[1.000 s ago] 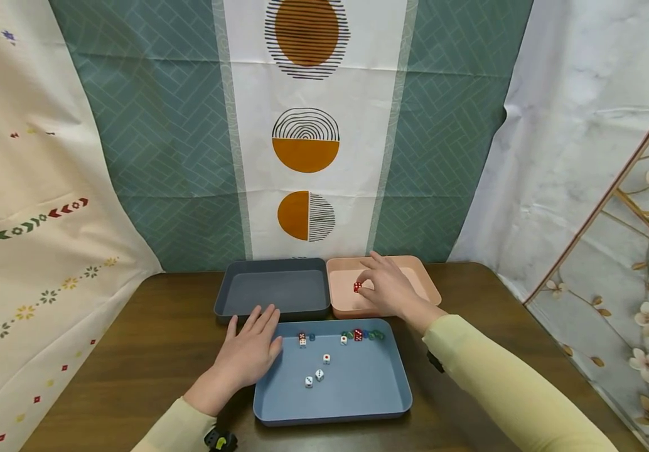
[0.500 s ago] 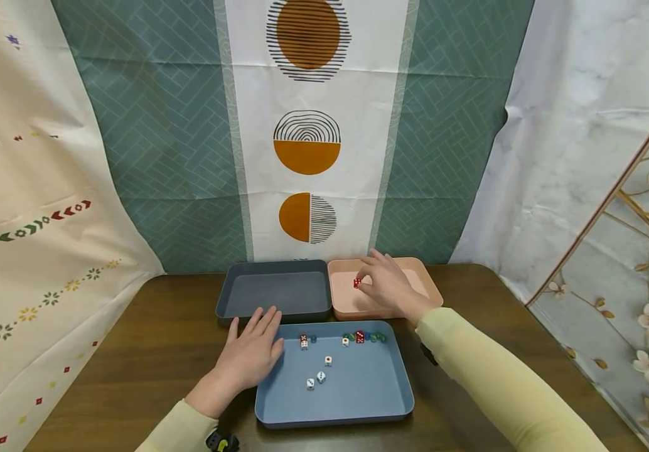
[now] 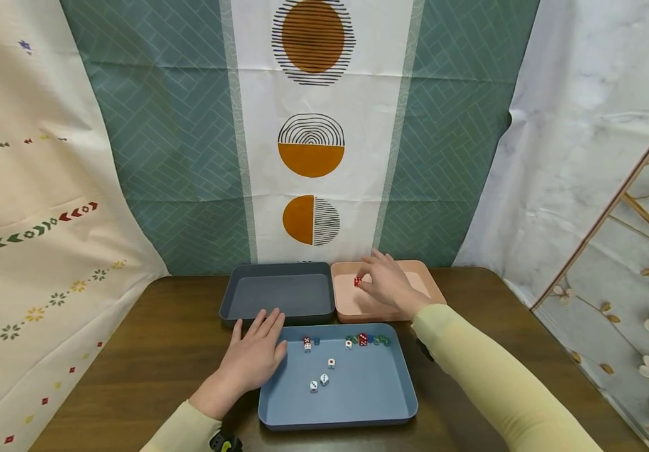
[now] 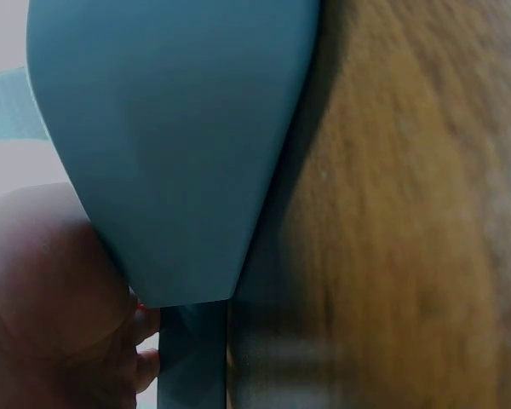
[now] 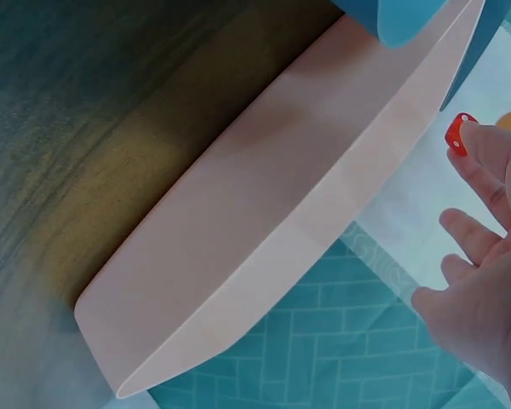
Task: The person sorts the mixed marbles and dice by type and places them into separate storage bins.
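Note:
Between thumb and index finger, my right hand (image 3: 388, 280) pinches a red die (image 3: 357, 282) with white pips, above the pink tray (image 3: 429, 290). The right wrist view also shows this die (image 5: 461, 135), with the other fingers spread apart. My left hand (image 3: 252, 359) lies with extended fingers at the left rear corner of the blue tray (image 3: 366, 395). Inside that tray are several white dice, such as one (image 3: 331, 363) near the middle. A red die (image 3: 363, 339) sits among green and blue pieces (image 3: 381, 340) along its back wall.
A dark grey tray (image 3: 282, 294) stands behind the blue one, left of the pink tray. Dark wooden tabletop (image 3: 149, 351) surrounds them. Behind hangs a green and white patterned cloth (image 3: 189, 157), with more fabric at both sides.
My right hand has shifted slightly away from me over the pink tray, still pinching the red die. The left hand has stayed at the blue tray's corner; the head view has tilted slightly.

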`<state>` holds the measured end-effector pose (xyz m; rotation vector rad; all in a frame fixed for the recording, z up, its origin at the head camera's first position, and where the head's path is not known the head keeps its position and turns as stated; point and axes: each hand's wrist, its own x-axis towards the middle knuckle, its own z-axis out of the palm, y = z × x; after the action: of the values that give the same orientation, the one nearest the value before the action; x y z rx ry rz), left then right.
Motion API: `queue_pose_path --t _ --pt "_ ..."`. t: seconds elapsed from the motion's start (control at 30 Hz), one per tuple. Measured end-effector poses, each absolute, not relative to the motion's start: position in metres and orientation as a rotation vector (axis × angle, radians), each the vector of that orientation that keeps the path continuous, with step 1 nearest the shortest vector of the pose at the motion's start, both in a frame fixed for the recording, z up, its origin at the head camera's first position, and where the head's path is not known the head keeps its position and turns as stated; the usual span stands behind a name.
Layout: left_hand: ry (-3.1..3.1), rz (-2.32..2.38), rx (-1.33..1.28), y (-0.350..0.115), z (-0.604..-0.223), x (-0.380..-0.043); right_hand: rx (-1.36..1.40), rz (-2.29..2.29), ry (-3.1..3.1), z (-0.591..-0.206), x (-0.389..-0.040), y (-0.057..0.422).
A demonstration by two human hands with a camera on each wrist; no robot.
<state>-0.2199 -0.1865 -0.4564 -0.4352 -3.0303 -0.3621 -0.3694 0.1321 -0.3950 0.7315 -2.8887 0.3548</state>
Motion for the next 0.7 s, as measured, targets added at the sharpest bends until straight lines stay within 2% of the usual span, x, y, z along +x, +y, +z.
queue_pose_path --t 0.7 --pt "-3.024 -0.349 -0.437 -0.1864 -0.4587 -0.2216 0.696 0.317 -2.901 -0.393 -0.3774 0.1271"
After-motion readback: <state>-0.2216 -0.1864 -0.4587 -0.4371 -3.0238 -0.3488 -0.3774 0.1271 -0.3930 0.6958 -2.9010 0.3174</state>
